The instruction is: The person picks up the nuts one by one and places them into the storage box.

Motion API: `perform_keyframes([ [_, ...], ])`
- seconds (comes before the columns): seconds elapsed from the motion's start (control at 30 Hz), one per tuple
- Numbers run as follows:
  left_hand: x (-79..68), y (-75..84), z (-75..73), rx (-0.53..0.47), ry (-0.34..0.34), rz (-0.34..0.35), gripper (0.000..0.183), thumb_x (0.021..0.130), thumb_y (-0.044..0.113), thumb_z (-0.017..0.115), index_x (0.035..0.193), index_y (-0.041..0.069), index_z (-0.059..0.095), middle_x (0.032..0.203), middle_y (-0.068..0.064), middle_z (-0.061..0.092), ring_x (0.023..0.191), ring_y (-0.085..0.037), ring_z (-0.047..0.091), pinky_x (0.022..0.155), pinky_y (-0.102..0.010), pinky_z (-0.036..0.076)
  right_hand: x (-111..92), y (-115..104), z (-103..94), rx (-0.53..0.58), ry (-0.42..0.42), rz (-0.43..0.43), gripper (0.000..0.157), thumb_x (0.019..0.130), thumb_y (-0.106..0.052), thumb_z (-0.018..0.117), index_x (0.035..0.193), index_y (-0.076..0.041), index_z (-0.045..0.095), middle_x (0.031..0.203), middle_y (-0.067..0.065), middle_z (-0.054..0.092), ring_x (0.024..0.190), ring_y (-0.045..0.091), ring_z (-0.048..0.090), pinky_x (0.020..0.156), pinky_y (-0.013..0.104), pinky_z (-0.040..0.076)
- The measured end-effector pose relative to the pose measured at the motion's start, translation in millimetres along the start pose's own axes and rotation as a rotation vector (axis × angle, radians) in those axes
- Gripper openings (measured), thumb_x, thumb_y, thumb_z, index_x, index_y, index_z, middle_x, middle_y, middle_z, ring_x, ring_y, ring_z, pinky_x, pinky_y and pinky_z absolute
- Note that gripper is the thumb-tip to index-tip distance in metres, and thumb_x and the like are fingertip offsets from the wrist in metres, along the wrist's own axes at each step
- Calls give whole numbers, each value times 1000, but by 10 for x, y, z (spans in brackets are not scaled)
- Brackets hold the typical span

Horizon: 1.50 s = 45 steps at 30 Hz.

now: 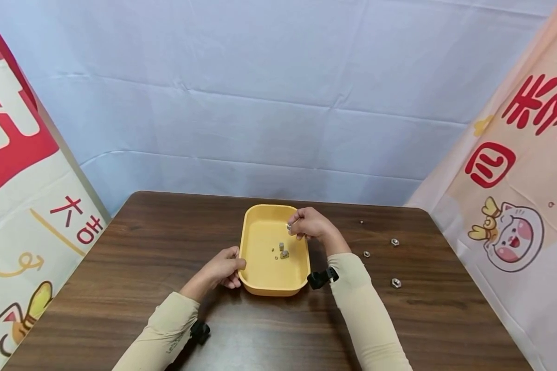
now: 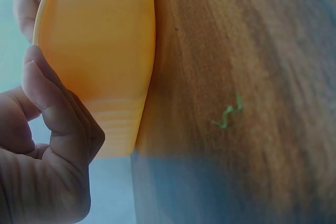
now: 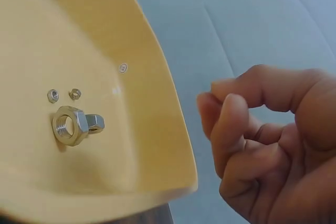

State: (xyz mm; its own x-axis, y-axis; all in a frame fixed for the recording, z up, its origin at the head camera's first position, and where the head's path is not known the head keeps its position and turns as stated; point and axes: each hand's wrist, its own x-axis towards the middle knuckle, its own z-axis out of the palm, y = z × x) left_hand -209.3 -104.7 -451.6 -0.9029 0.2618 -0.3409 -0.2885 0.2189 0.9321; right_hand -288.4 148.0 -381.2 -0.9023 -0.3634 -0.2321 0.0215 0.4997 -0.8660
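left hand (image 1: 225, 265) grasps the near-left side of the yellow tray (image 1: 257, 273), thumb over the rim; right hand (image 1: 311, 224) is over the tray's right side, its thumb and fingers seeming to pinch a shiny nut (image 1: 289, 226). the tray sits on the dark wooden table (image 1: 167, 226), between the two hands.

four nuts are already inside: a big nut (image 3: 80, 125), a smaller bright nut (image 3: 96, 123) just behind it, and two tiny nuts (image 3: 53, 95) beside them. four pieces lie outside, right of the tray — two larger nuts (image 1: 396, 283), a mid-sized nut (image 1: 366, 254) and a speck-like piece (image 1: 361, 222). with one more at the fingertips, i'd judge the work roughly half done.

only the head view shows the pieces outside and the pinched nut; the right wrist view shows fingertips together but no nut between them. that view does reveal the big nut's thread, plus a small round mark (image 3: 123, 67) — moulding or nut, i cannot tell. the left wrist view alone shows the tray's outer wall close up, with bent fingers against it.
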Motion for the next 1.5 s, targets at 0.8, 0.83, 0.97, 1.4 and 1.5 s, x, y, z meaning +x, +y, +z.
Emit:
perform_keyframes([
  [0.8,-40,10,6,6,-4,13,10,79,4,49,82,4,40,53,-9,50,38,-13,51,34,-22,42,268,-105,184,-236,-63,66,7,79,4,61,81,-2,63,72,7,60,46,13,41,40,24,27],
  [0.83,-38,7,5,8,0,15,10,79,4,49,82,4,40,53,-9,50,38,-13,51,34,-22,42,281,-102,194,-239,-73,67,8,79,4,60,77,-3,62,67,7,58,44,12,37,41,24,25],
  [0.97,-30,1,3,11,8,16,10,79,5,49,81,5,40,53,-8,49,38,-13,51,34,-22,41,334,-94,234,-273,-95,71,27,75,7,54,55,-10,47,50,2,42,42,12,21,44,29,19],
  [1.4,-9,-4,15,3,0,12,10,77,4,48,81,5,39,51,-8,49,37,-12,51,33,-22,42,475,-142,466,-608,-134,96,37,69,9,49,43,-15,37,42,-1,30,42,11,15,44,27,15],
  [1.5,-9,-6,16,4,1,11,10,77,4,49,81,5,40,52,-8,49,37,-12,51,33,-22,42,501,-155,517,-683,-150,118,35,68,8,47,42,-15,39,41,-2,29,41,11,16,43,26,15],
])
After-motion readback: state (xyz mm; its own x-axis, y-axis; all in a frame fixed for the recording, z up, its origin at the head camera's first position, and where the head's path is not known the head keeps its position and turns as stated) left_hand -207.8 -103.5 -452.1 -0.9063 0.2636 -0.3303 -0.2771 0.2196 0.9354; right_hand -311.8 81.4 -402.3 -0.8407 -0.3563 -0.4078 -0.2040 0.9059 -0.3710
